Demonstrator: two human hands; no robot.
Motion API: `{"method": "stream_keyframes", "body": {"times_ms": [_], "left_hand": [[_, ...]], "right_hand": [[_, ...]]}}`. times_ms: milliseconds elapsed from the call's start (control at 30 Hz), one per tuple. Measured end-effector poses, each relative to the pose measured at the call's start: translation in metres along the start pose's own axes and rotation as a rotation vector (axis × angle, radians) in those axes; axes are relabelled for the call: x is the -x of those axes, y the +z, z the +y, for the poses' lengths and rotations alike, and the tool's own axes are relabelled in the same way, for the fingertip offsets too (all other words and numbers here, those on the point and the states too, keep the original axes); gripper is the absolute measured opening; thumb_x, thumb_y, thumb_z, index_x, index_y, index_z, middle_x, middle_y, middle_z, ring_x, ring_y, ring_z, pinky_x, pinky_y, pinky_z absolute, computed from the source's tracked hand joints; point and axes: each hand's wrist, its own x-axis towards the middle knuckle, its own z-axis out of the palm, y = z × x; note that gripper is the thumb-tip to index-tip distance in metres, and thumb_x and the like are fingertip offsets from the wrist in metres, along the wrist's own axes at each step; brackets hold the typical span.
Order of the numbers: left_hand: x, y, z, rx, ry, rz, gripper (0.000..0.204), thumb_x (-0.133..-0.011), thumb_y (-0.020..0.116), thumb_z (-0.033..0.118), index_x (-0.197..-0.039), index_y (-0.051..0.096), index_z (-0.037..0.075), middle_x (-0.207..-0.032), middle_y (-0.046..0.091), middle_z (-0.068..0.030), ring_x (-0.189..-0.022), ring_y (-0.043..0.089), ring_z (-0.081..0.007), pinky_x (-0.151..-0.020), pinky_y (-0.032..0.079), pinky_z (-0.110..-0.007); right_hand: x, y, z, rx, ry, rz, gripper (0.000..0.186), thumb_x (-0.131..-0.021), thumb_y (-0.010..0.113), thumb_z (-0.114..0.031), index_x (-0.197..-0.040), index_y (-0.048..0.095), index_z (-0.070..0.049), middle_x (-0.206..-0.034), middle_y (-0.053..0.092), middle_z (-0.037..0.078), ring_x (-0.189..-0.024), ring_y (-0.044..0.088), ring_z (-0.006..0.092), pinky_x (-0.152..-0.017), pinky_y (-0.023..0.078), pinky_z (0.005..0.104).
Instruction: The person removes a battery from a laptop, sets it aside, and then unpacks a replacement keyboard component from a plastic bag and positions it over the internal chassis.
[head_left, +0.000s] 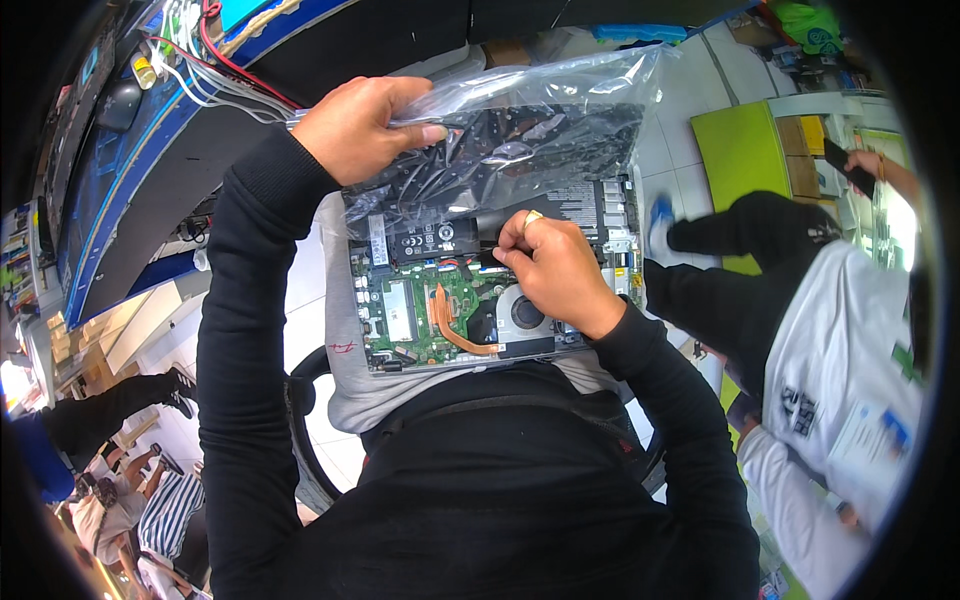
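An opened laptop (412, 342) lies across my lap, its green circuit board, copper heat pipe (443, 325) and round fan (526, 313) exposed. Behind the board sits a black battery (425, 240). A clear plastic bag (540, 85), wrinkled and shiny, stands over the laptop's far part, with a dark panel showing through it. My left hand (360, 128) grips the bag's left edge between thumb and fingers. Over the battery's near edge, my right hand (560, 268) is closed in a pinch; whatever its fingertips hold is hidden.
At the upper left is a blue-edged desk (125, 200) with white and red cables (205, 75) and a mouse (119, 104). A person in a white shirt (825, 350) stands close on the right, near a green panel (735, 155). More people sit at the lower left.
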Motion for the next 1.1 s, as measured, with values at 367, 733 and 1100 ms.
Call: {"method": "stream_keyframes", "body": {"times_ms": [367, 733, 1100], "left_hand": [[-0.001, -0.001, 0.008, -0.029, -0.119, -0.117, 0.028, -0.097, 0.071, 0.023, -0.108, 0.063, -0.002, -0.086, 0.068, -0.0102, -0.077, 0.059, -0.0151, -0.076, 0.05, -0.034], [0.002, 0.005, 0.002, -0.03, -0.025, -0.053, 0.03, -0.094, 0.071, 0.028, -0.1, 0.065, 0.0, -0.079, 0.068, -0.0209, -0.077, 0.068, -0.039, -0.071, 0.05, -0.043], [0.008, 0.015, 0.003, -0.114, -0.025, -0.02, 0.029, -0.095, 0.071, 0.026, -0.102, 0.062, 0.0, -0.082, 0.066, -0.0207, -0.075, 0.063, -0.0346, -0.072, 0.048, -0.04]], "right_hand": [[0.005, 0.003, 0.004, 0.133, -0.144, 0.045, 0.006, -0.08, 0.066, 0.004, -0.082, 0.064, -0.001, -0.078, 0.07, 0.014, -0.075, 0.068, 0.0349, -0.067, 0.053, 0.0423], [0.009, 0.007, 0.008, 0.201, -0.251, 0.086, 0.012, -0.077, 0.069, 0.007, -0.081, 0.065, -0.004, -0.073, 0.067, 0.012, -0.071, 0.065, 0.0321, -0.066, 0.05, 0.041], [0.018, 0.018, 0.019, 0.365, -0.409, 0.216, 0.015, -0.071, 0.069, 0.003, -0.081, 0.066, -0.008, -0.075, 0.062, 0.005, -0.075, 0.061, 0.025, -0.063, 0.049, 0.0379]]}}
